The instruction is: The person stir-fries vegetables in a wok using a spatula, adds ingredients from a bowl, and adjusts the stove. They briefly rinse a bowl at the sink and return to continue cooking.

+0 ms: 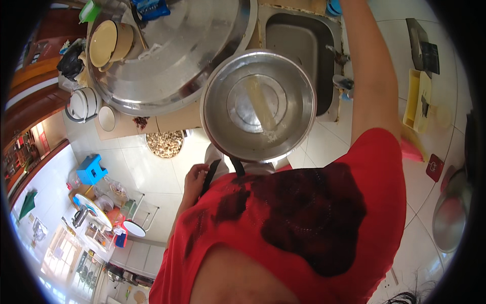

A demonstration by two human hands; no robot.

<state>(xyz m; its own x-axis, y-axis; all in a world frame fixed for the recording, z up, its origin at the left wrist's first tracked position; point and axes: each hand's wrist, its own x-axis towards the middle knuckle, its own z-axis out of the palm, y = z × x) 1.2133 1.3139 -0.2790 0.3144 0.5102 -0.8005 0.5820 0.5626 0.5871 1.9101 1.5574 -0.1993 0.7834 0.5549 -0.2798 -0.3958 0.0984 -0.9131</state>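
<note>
My left hand [196, 178] hangs low at my side, beside a black strap or stripe by my pale trousers. Its fingers are loosely bent, and I see nothing held in them. My right arm [372, 76] reaches up past the top edge, so that hand is out of view; a blue object [334, 7] shows beside the forearm there. Before me is a round stainless steel basin [216, 125], overlapping the sink's near corner in view. A pale yellowish strip [260, 100] shows across its bottom; whether it is a thing or a reflection I cannot tell.
A metal sink [300, 28] with a tap [338, 55] lies beyond the basin. Left of it, a large round metal lid [182, 60] carries a yellow enamel mug [110, 41]. A white lidded pot [83, 104], a white cup [107, 117] and a container of brownish pieces [165, 144] are nearer.
</note>
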